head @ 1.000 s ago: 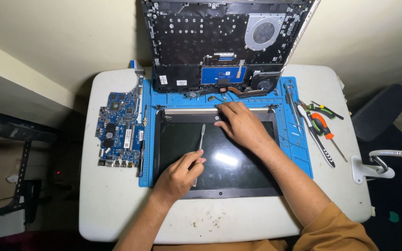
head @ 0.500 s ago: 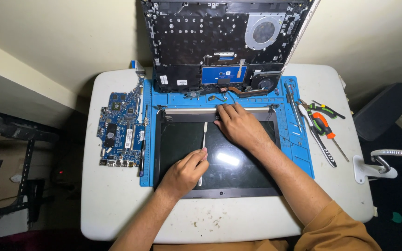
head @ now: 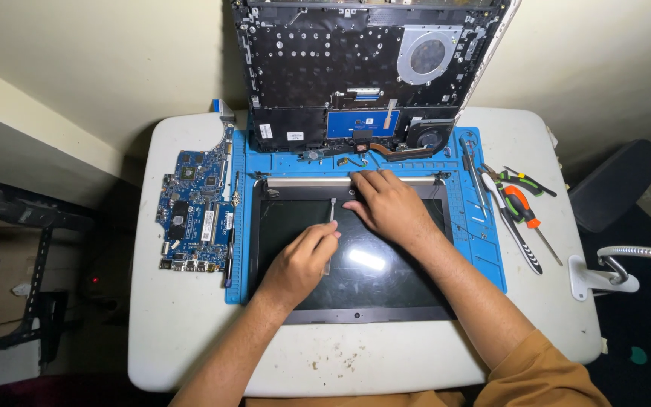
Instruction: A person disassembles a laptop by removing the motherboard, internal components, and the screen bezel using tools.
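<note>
A laptop screen panel [head: 371,290] lies flat on a blue work mat [head: 241,226], glass up, hinge bar at its far edge. My left hand [head: 299,264] grips a thin metal tool [head: 331,211], whose tip points toward the panel's upper bezel. My right hand [head: 386,203] presses flat on the top of the panel near the hinge bar, fingers spread. The opened laptop base [head: 363,68] stands upright behind the mat, showing a fan and bare keyboard backing.
A blue motherboard [head: 194,215] lies at the left on the white table [head: 182,339]. Pliers and an orange-handled screwdriver [head: 525,211] lie right of the mat. A lamp base [head: 604,279] and a dark chair [head: 612,188] stand at the right.
My left hand has moved up the panel with the thin tool, bringing its tip closer to the hinge bar. My right hand has stayed near the top edge.
</note>
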